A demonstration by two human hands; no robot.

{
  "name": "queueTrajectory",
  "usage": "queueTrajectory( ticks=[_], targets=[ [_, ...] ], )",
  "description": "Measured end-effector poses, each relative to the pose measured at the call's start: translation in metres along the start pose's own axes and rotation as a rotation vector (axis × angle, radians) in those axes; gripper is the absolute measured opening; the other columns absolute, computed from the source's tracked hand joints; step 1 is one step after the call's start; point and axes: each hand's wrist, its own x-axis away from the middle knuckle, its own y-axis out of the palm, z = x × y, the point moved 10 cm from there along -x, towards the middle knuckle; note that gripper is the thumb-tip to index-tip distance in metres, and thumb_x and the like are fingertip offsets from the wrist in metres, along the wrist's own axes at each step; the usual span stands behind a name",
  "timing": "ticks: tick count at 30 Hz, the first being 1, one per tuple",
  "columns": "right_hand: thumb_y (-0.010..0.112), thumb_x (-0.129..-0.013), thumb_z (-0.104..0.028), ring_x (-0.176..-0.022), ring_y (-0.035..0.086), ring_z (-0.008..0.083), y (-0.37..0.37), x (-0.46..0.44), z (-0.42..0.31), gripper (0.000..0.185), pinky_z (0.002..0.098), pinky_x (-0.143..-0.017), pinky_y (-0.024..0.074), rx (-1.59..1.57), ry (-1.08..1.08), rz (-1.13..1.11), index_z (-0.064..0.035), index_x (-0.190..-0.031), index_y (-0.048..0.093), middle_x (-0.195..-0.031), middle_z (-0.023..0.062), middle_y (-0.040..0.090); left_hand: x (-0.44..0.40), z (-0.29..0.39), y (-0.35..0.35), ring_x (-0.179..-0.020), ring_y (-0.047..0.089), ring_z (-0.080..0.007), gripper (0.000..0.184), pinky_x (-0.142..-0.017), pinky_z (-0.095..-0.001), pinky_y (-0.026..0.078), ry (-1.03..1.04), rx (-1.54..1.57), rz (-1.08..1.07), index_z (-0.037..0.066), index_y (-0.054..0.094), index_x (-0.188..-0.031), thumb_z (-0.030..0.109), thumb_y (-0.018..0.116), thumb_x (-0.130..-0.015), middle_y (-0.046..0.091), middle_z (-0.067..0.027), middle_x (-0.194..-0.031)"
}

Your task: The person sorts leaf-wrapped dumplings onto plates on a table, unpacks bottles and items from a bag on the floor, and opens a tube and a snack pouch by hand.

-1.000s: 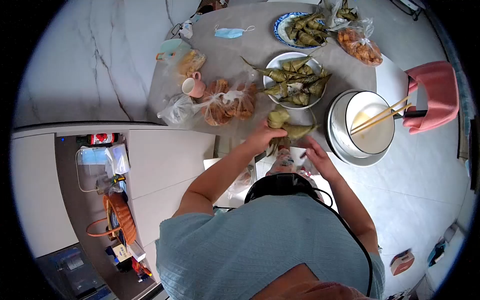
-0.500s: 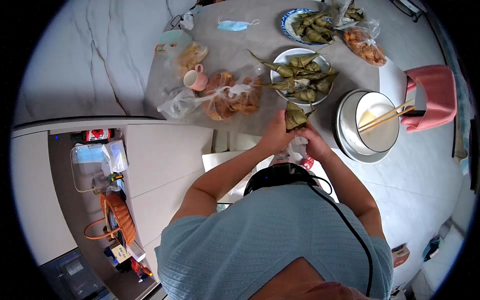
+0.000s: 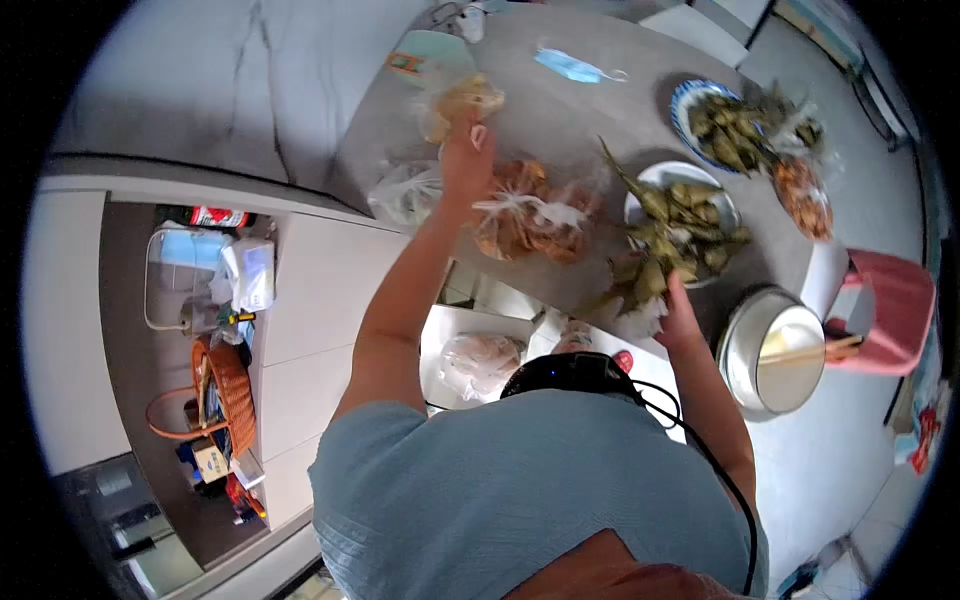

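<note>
My left hand (image 3: 468, 165) stretches across the table over the place of the pink mug (image 3: 478, 136), of which only the handle area shows. A clear plastic bag with tan contents (image 3: 465, 103) lies just beyond the fingers. Motion smears those fingers, so I cannot tell their grip. My right hand (image 3: 682, 318) is closed on a leaf-wrapped rice dumpling (image 3: 648, 285) at the near rim of the white bowl (image 3: 735, 210). Something whitish and blurred hangs beside that hand. More leaf-wrapped dumplings (image 3: 690, 205) fill the bowl.
Bagged brown bread (image 3: 525, 215) lies between my arms. A blue-rimmed plate (image 3: 680, 110) of dumplings and another bread bag (image 3: 803, 195) are at the far right. A pot (image 3: 770, 350) with chopsticks stands beside a pink chair (image 3: 890, 310). A blue mask (image 3: 570, 65) lies at the back.
My left hand has left the dumpling and reached left to the mug and bag. My right hand keeps the dumpling, now lower beside the bowl. The view has shifted and turned.
</note>
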Motion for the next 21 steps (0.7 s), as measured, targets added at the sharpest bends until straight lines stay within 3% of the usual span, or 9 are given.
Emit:
queueTrajectory(
  ticks=[2, 6, 8, 9, 11, 14, 15, 17, 21],
  targets=[
    [0.051, -0.082, -0.068, -0.126, 0.041, 0.0324, -0.007, -0.006, 0.001, 0.082, 0.0484, -0.100, 0.0370, 0.014, -0.032, -0.072, -0.0152, -0.142, 0.033, -0.141, 0.0119, 0.041, -0.043, -0.021, -0.036, -0.113, 0.050, -0.0401, 0.059, -0.091, -0.0486, 0.042, 0.285, -0.217, 0.287, -0.001, 0.045, -0.123, 0.026, 0.070, -0.077, 0.053, -0.0225, -0.121],
    [0.057, -0.076, -0.068, -0.120, 0.048, 0.0313, 0.012, -0.005, -0.014, 0.089, 0.0461, -0.099, 0.0404, 0.025, -0.069, -0.202, -0.0098, -0.139, 0.034, -0.138, 0.0160, 0.043, -0.103, -0.078, -0.044, -0.123, 0.038, -0.0431, 0.068, -0.097, -0.0501, 0.038, 0.239, -0.327, 0.456, -0.003, 0.043, -0.123, 0.030, 0.074, -0.073, 0.045, -0.0262, -0.129],
    [0.060, -0.074, -0.068, -0.117, 0.050, 0.0311, 0.014, -0.005, -0.018, 0.091, 0.0453, -0.097, 0.0418, 0.022, -0.091, -0.217, -0.0083, -0.138, 0.035, -0.137, 0.0179, 0.043, -0.133, -0.128, -0.018, -0.121, 0.043, -0.0419, 0.076, -0.097, -0.0491, 0.040, -0.051, -0.546, 0.198, 0.000, 0.041, -0.127, 0.038, 0.075, -0.071, 0.049, -0.0232, -0.126],
    [0.060, -0.076, -0.067, -0.118, 0.050, 0.0298, 0.013, -0.004, -0.020, 0.088, 0.0450, -0.097, 0.0419, 0.025, -0.103, -0.223, -0.0095, -0.138, 0.036, -0.136, 0.0145, 0.045, -0.141, -0.128, -0.018, -0.121, 0.043, -0.0419, 0.076, -0.097, -0.0491, 0.040, -0.050, -0.541, 0.202, 0.000, 0.041, -0.127, 0.038, 0.075, -0.071, 0.049, -0.0232, -0.126],
    [0.058, -0.079, -0.064, -0.118, 0.050, 0.0270, 0.010, -0.002, -0.024, 0.080, 0.0442, -0.097, 0.0423, 0.030, -0.127, -0.235, -0.0119, -0.137, 0.039, -0.133, 0.0075, 0.050, -0.156, -0.153, 0.004, -0.114, 0.051, -0.0389, 0.063, -0.092, -0.0481, 0.044, -0.259, -0.438, -0.053, 0.005, 0.047, -0.124, 0.040, 0.069, -0.077, 0.056, -0.0206, -0.119],
    [0.061, -0.078, -0.064, -0.113, 0.052, 0.0261, 0.002, 0.002, -0.027, 0.081, 0.0427, -0.093, 0.0440, 0.014, -0.129, -0.194, -0.0117, -0.136, 0.040, -0.128, 0.0069, 0.053, -0.202, -0.210, 0.069, -0.103, 0.059, -0.0346, 0.041, -0.086, -0.0454, 0.048, 0.001, -0.667, -0.164, 0.008, 0.056, -0.113, 0.036, 0.062, -0.084, 0.062, -0.0173, -0.111],
    [0.062, -0.077, -0.064, -0.112, 0.053, 0.0258, 0.000, 0.003, -0.028, 0.081, 0.0421, -0.092, 0.0445, 0.009, -0.132, -0.181, -0.0116, -0.136, 0.041, -0.127, 0.0066, 0.054, -0.208, -0.208, 0.076, -0.103, 0.059, -0.0346, 0.041, -0.086, -0.0454, 0.048, 0.009, -0.662, -0.167, 0.008, 0.056, -0.113, 0.036, 0.062, -0.084, 0.062, -0.0173, -0.111],
    [0.063, -0.074, -0.065, -0.117, 0.050, 0.0291, -0.004, 0.006, -0.031, 0.088, 0.0446, -0.096, 0.0428, 0.013, -0.146, -0.165, -0.0089, -0.137, 0.037, -0.135, 0.0157, 0.046, -0.211, -0.166, 0.092, -0.097, 0.062, -0.0322, 0.032, -0.082, -0.0428, 0.049, 0.406, -0.597, -0.070, 0.007, 0.062, -0.103, 0.034, 0.056, -0.088, 0.063, -0.0157, -0.106],
    [0.062, -0.074, -0.066, -0.118, 0.049, 0.0296, -0.009, 0.009, -0.031, 0.089, 0.0459, -0.097, 0.0419, -0.004, -0.122, -0.161, -0.0083, -0.137, 0.036, -0.138, 0.0188, 0.043, -0.219, -0.069, 0.071, -0.096, 0.061, -0.0334, 0.028, -0.081, -0.0428, 0.050, 0.220, -0.282, -0.043, 0.010, 0.064, -0.104, 0.031, 0.056, -0.087, 0.064, -0.0138, -0.104]
  ],
)
